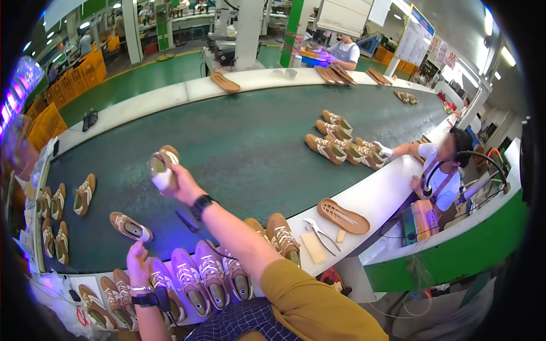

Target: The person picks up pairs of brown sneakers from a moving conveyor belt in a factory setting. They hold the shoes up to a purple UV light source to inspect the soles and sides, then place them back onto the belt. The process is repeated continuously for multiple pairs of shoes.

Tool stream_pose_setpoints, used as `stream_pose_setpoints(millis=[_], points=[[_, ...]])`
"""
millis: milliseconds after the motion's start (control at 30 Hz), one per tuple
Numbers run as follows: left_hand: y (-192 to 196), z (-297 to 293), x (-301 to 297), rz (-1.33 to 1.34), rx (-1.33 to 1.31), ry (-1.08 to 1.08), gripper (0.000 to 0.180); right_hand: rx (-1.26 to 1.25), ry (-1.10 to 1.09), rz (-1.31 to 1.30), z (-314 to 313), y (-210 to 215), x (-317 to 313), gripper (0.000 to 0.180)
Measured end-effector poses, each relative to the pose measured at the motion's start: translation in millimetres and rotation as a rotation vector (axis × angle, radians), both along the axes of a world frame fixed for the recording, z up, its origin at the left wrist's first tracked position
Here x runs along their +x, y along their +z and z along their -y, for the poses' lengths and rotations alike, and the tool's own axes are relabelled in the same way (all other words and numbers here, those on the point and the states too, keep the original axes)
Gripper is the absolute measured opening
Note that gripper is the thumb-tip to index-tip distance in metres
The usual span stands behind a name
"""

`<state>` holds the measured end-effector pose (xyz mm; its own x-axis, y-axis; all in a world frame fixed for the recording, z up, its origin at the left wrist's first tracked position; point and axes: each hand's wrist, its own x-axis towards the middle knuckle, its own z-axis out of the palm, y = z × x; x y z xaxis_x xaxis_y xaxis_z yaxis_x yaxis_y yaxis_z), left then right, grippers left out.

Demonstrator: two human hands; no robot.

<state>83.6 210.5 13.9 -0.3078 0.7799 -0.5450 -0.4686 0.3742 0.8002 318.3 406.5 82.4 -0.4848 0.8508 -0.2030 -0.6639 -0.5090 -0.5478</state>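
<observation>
My right hand is closed around the heel of a tan and white sneaker, raised over the dark green conveyor belt. Its toe points away from me and its opening faces left. Low on the left, my left hand has loosely bent fingers with nothing seen in them. Its fingertips are close to the heel of a brown sneaker on the belt; whether they touch is unclear. Beside that hand, a row of laced sneakers stands along the near ledge, some under purple light.
More sneakers sit at the belt's left end. At right, a co-worker reaches toward grouped sneakers. Pincers and a brown sole lie on the white ledge. Other soles rest on the far ledge.
</observation>
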Motion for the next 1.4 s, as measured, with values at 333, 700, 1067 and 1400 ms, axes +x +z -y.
stream_pose_setpoints(millis=[333,700,1067,1400], points=[[22.4,68.6,92.7,-0.007,0.185,0.008,0.018,0.349,0.430,0.774,65.4,-34.8,59.7,0.025],[78.0,70.1,222.1,-0.260,0.191,-0.245,0.015,0.291,-0.513,2.182,-23.6,-44.5,442.4,0.046],[69.5,3.7,285.9,-0.428,0.118,-0.678,0.023,-0.006,-0.195,2.327,-40.3,-50.3,489.3,0.092],[25.1,-80.5,372.8,-1.101,0.276,-1.282,0.060,0.240,-0.247,2.448,-34.5,-84.2,481.1,0.080]])
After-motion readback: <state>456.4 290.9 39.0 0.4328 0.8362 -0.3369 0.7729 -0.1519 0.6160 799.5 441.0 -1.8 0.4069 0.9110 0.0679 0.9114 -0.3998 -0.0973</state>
